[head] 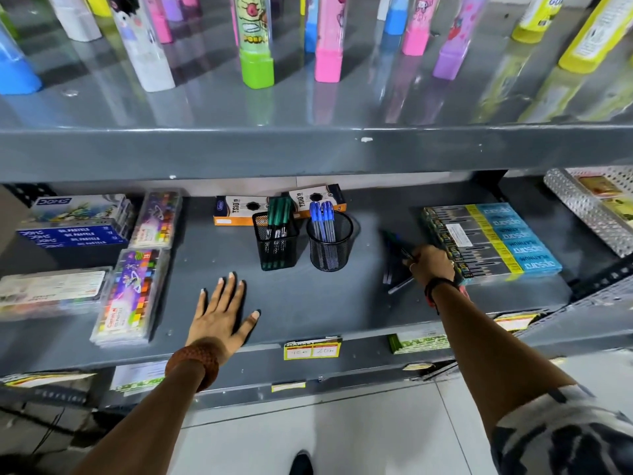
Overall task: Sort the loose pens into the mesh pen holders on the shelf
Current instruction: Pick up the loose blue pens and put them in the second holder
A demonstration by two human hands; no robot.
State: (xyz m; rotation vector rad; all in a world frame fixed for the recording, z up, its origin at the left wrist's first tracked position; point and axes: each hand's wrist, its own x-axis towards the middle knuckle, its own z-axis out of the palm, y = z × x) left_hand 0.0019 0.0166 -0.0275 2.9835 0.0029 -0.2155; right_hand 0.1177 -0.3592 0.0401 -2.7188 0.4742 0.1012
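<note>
Two mesh holders on grey shelf; left hand flat, fingers spread; right hand clutching loose pens.

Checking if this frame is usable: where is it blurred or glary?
Head view: right hand and the loose pens under it are motion-smeared; upper shelf shows glossy reflections; edges bow from the wide lens; both mesh holders stay sharp.
</note>
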